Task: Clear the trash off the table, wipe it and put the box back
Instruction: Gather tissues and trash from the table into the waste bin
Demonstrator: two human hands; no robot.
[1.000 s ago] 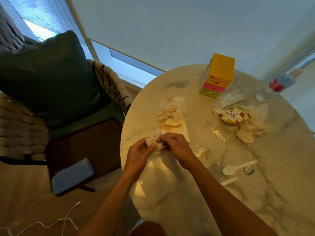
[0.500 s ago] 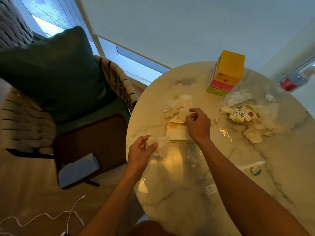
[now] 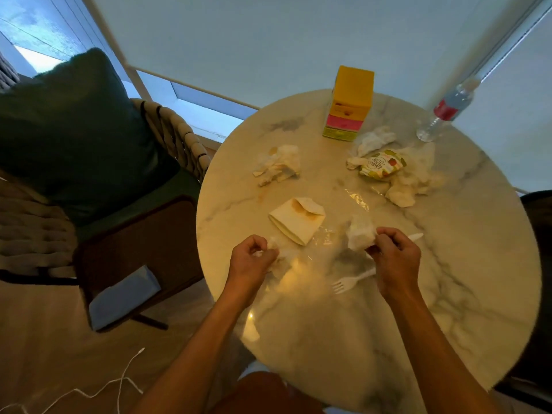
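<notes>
Marble round surface [image 3: 448,294] carries scattered trash; left hand [image 3: 250,261] pinches a crumpled white tissue [image 3: 276,249]; right hand [image 3: 395,258] pinches another white tissue wad [image 3: 360,234]; yellow cardboard box [image 3: 349,103] stands upright at far edge.

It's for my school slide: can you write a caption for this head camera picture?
Two hands, left and right, each gripping a crumpled tissue over a messy marble table.

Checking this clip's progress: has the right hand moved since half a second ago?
Yes. The right hand drew back from the folded paper toward the plastic fork, gripping a crumpled tissue.
</notes>
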